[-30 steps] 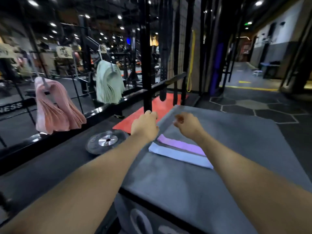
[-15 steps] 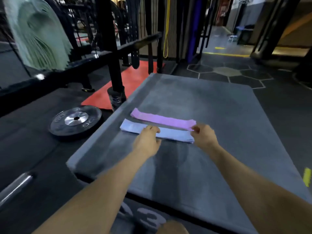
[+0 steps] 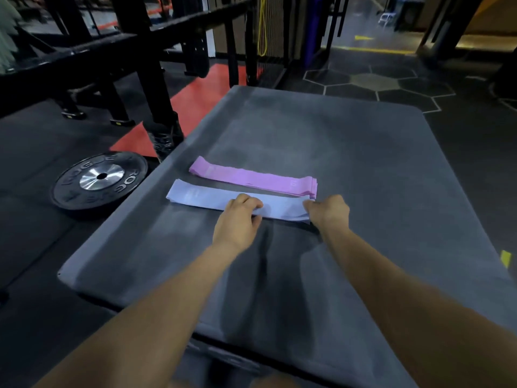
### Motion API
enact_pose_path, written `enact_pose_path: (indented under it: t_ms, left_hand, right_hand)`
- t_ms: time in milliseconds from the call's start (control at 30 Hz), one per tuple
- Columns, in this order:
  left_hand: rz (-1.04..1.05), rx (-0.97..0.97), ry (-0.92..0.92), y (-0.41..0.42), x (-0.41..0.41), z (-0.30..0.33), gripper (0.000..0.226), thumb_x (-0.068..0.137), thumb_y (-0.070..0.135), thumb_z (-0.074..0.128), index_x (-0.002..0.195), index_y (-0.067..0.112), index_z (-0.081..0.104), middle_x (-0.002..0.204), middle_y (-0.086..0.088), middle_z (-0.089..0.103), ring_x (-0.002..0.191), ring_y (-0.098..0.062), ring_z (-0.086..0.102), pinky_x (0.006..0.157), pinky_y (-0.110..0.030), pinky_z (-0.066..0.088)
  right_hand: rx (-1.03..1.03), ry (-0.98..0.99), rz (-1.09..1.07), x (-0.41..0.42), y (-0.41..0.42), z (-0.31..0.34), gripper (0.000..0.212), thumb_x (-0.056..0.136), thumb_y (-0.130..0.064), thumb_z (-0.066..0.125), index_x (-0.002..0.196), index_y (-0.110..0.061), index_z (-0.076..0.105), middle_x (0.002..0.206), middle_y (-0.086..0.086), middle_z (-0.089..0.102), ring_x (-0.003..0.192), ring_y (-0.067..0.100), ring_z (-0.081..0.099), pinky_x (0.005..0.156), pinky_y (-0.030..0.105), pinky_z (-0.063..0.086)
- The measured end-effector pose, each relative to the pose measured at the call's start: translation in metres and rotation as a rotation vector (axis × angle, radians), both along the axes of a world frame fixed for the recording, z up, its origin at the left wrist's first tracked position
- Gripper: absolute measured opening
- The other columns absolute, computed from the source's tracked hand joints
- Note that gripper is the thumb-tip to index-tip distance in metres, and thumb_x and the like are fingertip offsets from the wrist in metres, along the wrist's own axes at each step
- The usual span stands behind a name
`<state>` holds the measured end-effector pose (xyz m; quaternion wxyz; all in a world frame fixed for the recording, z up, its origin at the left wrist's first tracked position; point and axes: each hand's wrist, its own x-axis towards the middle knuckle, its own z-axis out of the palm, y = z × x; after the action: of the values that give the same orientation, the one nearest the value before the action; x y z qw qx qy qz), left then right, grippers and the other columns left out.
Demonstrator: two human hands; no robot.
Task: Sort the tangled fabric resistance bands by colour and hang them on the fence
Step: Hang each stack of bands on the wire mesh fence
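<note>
Two flat stacks of fabric bands lie side by side on a grey padded box (image 3: 349,152). The light blue stack (image 3: 201,198) is the nearer one, the purple stack (image 3: 251,177) lies just behind it. My left hand (image 3: 237,219) grips the blue stack near its middle, fingers curled over its edge. My right hand (image 3: 330,210) pinches the right end of the same stack. The black fence rail (image 3: 84,51) runs along the upper left, with a pale green bundle of bands (image 3: 7,32) hanging at the far left edge.
A black weight plate (image 3: 100,183) lies on the floor left of the box. A black rack post (image 3: 156,102) stands by the box's left corner on a red mat (image 3: 201,91). Dark rubber floor with hexagon marks spreads to the right.
My view has dropped from the fence to the box. Both hands came down from the air onto the light blue stack and took hold of it.
</note>
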<state>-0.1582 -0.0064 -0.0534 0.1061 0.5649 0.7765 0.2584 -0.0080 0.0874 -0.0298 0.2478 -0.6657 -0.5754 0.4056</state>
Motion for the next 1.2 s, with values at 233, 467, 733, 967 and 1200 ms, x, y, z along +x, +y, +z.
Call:
enact_pose_path:
  t_ms: [233,467,733,967,1200]
  left_hand:
    - [-0.023,-0.020,0.065,0.001,-0.006,0.001,0.031,0.091,0.010,0.050,0.120,0.020,0.058,0.124,0.004,0.054,0.111,-0.020,0.050,0.086,-0.033,0.046]
    - [-0.036,-0.025,0.045,0.002,-0.010,0.004,0.031,0.090,0.010,0.051,0.118,0.019,0.060,0.124,0.003,0.055,0.109,-0.021,0.053,0.088,-0.030,0.045]
    - [-0.037,-0.021,-0.010,0.003,-0.010,0.003,0.029,0.090,0.010,0.052,0.116,0.018,0.062,0.122,0.002,0.056,0.109,-0.021,0.054,0.091,-0.033,0.046]
    - [0.006,-0.055,-0.019,0.007,-0.009,0.010,0.023,0.091,0.015,0.052,0.110,0.019,0.064,0.118,0.002,0.057,0.109,-0.017,0.055,0.091,-0.031,0.046]
    - [0.082,-0.043,-0.066,0.009,-0.013,0.010,0.026,0.091,0.010,0.047,0.111,0.016,0.061,0.115,-0.001,0.061,0.106,-0.021,0.058,0.092,-0.037,0.048]
  right_hand:
    - [-0.101,-0.001,-0.016,-0.005,0.005,0.003,0.033,0.082,-0.014,0.066,0.066,-0.010,0.037,0.068,0.004,0.043,0.077,0.026,0.052,0.067,0.029,0.043]
    - [-0.165,0.022,0.025,-0.012,0.013,0.000,0.015,0.080,-0.009,0.064,0.084,-0.002,0.051,0.082,0.012,0.051,0.076,0.027,0.051,0.059,0.027,0.041]
    - [-0.081,0.025,0.082,-0.013,0.013,-0.005,0.025,0.080,-0.008,0.059,0.062,-0.010,0.042,0.063,0.004,0.043,0.060,0.021,0.044,0.047,0.023,0.034]
    - [-0.047,0.072,0.133,-0.003,0.015,-0.008,0.028,0.080,-0.003,0.060,0.061,-0.012,0.041,0.059,0.003,0.040,0.050,0.015,0.035,0.045,0.024,0.029]
    - [0.017,0.097,0.201,0.003,0.015,-0.013,0.018,0.074,0.004,0.059,0.064,-0.007,0.050,0.060,0.005,0.039,0.058,0.018,0.033,0.049,0.024,0.029]
